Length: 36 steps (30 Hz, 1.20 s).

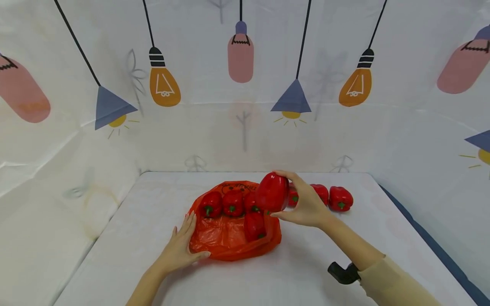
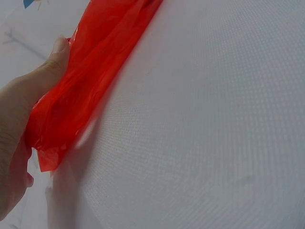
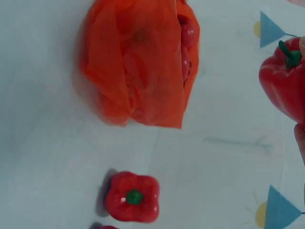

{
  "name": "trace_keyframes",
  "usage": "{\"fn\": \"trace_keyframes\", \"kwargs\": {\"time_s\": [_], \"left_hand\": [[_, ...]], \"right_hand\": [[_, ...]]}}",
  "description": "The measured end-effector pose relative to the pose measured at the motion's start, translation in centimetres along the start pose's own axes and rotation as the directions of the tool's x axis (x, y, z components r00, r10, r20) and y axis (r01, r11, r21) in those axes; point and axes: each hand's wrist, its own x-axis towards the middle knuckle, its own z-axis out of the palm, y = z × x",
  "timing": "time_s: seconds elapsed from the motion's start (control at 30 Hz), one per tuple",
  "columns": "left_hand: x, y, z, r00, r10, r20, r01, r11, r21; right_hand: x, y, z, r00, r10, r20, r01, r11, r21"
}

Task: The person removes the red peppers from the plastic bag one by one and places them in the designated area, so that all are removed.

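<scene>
My right hand (image 1: pixel 306 206) pinches a red bell pepper (image 1: pixel 272 193) between thumb and fingers, raised over the right rim of an orange-red plastic bag (image 1: pixel 214 246). In the right wrist view the held bell pepper (image 3: pixel 285 88) shows its green stem at the right edge. Several red bell peppers (image 1: pixel 232 203) lie inside the bag, whose mouth is spread wide. Along the bag's left side my left hand (image 1: pixel 178 250) rests with straight, spread fingers. Its thumb (image 2: pixel 55 62) lies against the bag's near side in the left wrist view.
Right of the bag, three more bell peppers (image 1: pixel 340 199) stand in a row on the white table (image 1: pixel 306 272), one partly behind my right hand. A black curved piece (image 1: pixel 343 273) sticks out by the right sleeve. Behind the table hangs a printed backdrop (image 1: pixel 199 136).
</scene>
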Motion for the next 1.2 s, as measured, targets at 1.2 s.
{"fn": "trace_keyframes", "kwargs": {"time_s": [1.2], "left_hand": [[0.2,-0.2,0.1,1.0,0.016,-0.002,-0.016,1.0,0.01]], "right_hand": [[-6.2,2.4,-4.7,0.992,0.096,-0.077,-0.109,0.977,-0.184]]}}
